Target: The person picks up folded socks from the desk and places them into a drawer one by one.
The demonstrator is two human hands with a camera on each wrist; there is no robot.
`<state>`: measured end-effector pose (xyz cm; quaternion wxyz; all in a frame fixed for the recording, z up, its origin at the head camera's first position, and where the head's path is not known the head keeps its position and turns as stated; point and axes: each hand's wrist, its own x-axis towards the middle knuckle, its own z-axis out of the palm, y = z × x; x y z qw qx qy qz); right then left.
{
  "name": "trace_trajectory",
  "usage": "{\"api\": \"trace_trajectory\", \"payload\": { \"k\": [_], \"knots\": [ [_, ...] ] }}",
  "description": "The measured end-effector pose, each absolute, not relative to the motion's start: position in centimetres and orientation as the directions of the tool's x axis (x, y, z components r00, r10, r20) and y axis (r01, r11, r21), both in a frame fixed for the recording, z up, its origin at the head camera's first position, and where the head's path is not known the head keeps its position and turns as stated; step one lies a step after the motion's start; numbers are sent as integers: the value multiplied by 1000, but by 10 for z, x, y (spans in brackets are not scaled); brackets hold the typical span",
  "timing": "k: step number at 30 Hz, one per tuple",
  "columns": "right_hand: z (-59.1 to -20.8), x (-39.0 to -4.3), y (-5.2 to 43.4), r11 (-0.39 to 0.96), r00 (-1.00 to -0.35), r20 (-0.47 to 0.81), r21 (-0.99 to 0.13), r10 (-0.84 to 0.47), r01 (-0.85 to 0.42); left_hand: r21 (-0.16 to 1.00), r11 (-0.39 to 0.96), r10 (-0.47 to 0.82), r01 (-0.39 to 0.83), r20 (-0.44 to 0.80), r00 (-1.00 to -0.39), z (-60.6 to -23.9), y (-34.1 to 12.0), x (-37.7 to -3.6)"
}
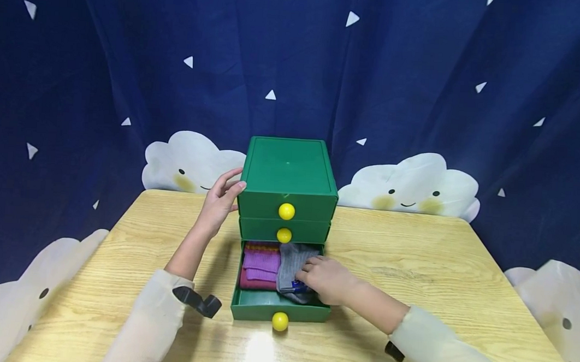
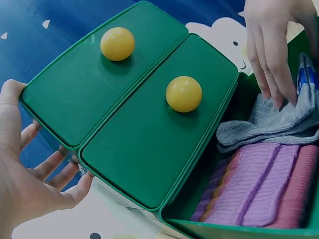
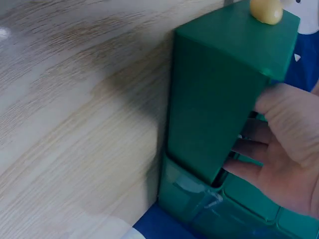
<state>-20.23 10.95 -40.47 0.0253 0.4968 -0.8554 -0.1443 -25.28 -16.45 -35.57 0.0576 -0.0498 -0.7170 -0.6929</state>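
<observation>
Grey sock (image 1: 292, 266) lies in the open bottom drawer (image 1: 283, 310), right of purple ones; soft, light, limp. Right hand (image 1: 326, 278) presses it, fingers fairly straight; left hand (image 1: 220, 199) steadies the cabinet (image 1: 287, 172), fingers relaxed. Pinch the sock mid-fold.

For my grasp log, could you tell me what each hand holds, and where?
Nothing is gripped: the right hand touches the grey sock; the left hand rests on the drawer unit.
</observation>
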Motion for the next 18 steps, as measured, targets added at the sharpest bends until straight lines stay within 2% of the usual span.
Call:
{"api": "trace_trajectory", "payload": {
  "k": [9,18],
  "knots": [
    [-387,-198,128,526,-526,2,7,-850,-850,987,27,-11,155,156,-988,-355,-164,-253],
    [-379,-179,128,621,-678,146,-299,-720,-724,988,28,-13,150,151,-988,-355,-164,-253]
  ]
}}
